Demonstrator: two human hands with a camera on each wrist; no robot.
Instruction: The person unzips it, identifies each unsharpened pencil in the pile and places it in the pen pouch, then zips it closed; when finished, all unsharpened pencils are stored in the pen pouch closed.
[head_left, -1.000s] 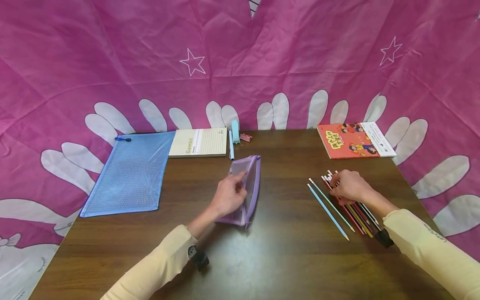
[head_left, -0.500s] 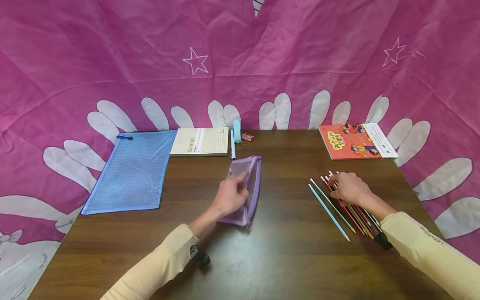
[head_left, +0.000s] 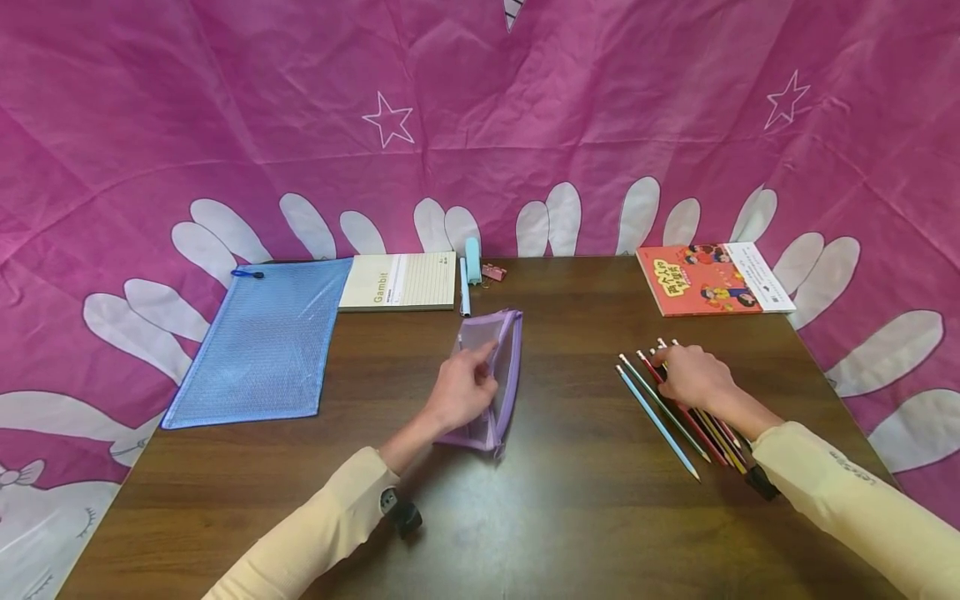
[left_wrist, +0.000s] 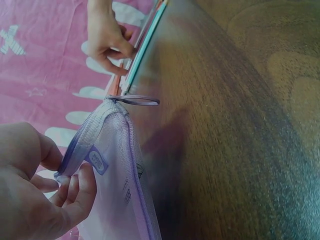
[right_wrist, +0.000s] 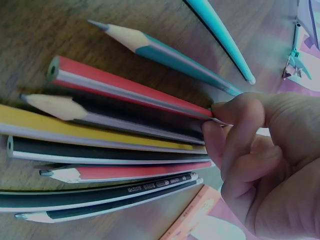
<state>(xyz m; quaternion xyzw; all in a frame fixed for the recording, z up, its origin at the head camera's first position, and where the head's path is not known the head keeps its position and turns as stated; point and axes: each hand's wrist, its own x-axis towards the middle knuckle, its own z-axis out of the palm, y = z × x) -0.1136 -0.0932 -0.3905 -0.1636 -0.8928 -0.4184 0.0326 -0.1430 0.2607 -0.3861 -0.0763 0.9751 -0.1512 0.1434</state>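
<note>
A purple mesh zip pouch stands mid-table with its zipped mouth parted. My left hand pinches one edge of that mouth between thumb and fingers, clear in the left wrist view. Over on the right, my right hand is above a row of pencils. In the right wrist view, its thumb and forefinger pinch the end of a red pencil. Beside it lie a green pencil, a yellow pencil and several black and red ones. A light blue pencil lies outermost on the left.
On the left lies a blue mesh zip folder. Along the back are a notebook, a light blue pen, a turquoise stapler-like object and a pink clip. An orange-covered book lies at the back right.
My right hand has shifted slightly left over the pencils, and its fingers now meet at the red pencil's end. The left hand stays on the pouch.
</note>
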